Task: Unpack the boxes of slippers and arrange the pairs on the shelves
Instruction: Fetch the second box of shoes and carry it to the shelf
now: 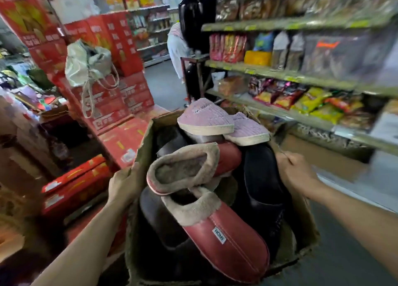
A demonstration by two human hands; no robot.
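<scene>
An open cardboard box full of slippers is in front of me, low in the head view. My left hand grips its left wall at the rim. On the opposite rim, my right hand grips the cardboard. On top lie two red slippers with beige fleece lining, the near one labelled HOME, the other behind it. A pair of pink ribbed slippers sits at the far end. Dark slippers fill the rest.
Shelves stocked with snack packets run along the right. Stacked red cartons with a grey bag on top stand on the left. A person stands ahead in the aisle by a black bag on a stand.
</scene>
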